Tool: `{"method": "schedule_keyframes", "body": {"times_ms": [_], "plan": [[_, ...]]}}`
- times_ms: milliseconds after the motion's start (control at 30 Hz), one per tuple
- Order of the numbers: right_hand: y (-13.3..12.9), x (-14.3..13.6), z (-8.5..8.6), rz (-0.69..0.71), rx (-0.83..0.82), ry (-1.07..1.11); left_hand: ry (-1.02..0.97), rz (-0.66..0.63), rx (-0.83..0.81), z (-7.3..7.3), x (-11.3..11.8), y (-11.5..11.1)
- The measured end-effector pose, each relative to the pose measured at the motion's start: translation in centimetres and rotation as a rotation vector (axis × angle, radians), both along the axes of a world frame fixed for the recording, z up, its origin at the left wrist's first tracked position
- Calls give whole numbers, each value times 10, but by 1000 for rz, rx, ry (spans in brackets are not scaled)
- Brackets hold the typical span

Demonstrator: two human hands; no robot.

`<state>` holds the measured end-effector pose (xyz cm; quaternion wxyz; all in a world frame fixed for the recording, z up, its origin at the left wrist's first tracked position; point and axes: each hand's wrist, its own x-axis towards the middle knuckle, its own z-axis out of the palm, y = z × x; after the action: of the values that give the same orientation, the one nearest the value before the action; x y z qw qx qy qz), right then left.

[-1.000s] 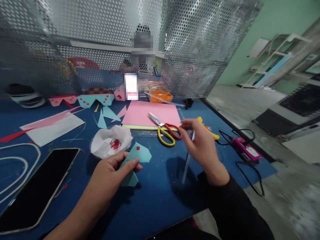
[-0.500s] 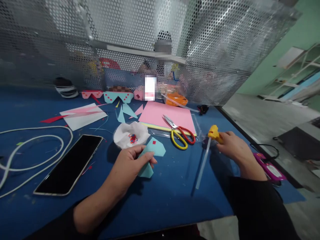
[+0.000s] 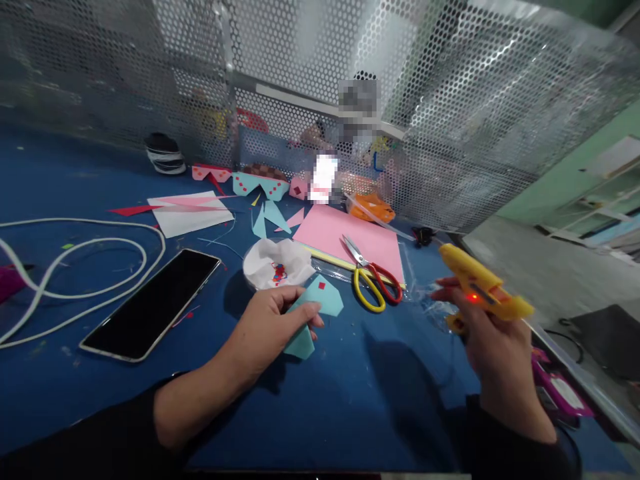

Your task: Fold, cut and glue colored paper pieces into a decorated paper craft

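My left hand (image 3: 280,323) pinches a light blue paper cutout (image 3: 326,300) with a small red square on it, just in front of a white-lined bowl (image 3: 273,263) holding small red and blue bits. On the right, my right hand (image 3: 483,333) is wrapped round a yellow glue gun (image 3: 480,280), raised above the table, with a red light glowing on its side. Scissors (image 3: 370,273) with one yellow and one red handle lie partly on pink paper (image 3: 327,230), between the two hands.
A black phone (image 3: 153,303) and a looped white cable (image 3: 75,243) lie on the left. Paper masks (image 3: 260,185) and an orange item (image 3: 371,208) stand along the metal mesh (image 3: 310,40). A purple device (image 3: 563,390) is at the right edge.
My right hand has lifted the glue gun and turned it, so its yellow body now shows. The clear stick seen hanging from it before no longer shows. The view has shifted; my left hand keeps its hold.
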<state>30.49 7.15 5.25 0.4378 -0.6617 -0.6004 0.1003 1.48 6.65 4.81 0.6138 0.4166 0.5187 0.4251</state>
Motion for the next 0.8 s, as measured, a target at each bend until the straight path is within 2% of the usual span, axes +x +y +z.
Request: {"method": "schedule_keyframes", "body": {"times_ms": [33, 100, 167, 267, 400, 533, 800], "plan": [[-8, -15, 1, 139, -30, 162, -5, -2, -2, 0, 0, 0], [-25, -44, 0, 279, -65, 290, -8, 0, -8, 1, 1, 0], [-39, -66, -3, 357, -87, 250, -6, 7, -11, 2, 1, -1], [-49, -78, -11, 473, -66, 173, 5, 6, 3, 4, 1, -1], [-48, -77, -16, 518, -89, 151, 38, -27, 19, 2, 0, 0], [-46, -79, -13, 522, -85, 127, 60, -37, 25, -1, -1, 1], [-44, -86, -12, 530, 30, 40, 114, -49, -24, 4, 0, 0]]}}
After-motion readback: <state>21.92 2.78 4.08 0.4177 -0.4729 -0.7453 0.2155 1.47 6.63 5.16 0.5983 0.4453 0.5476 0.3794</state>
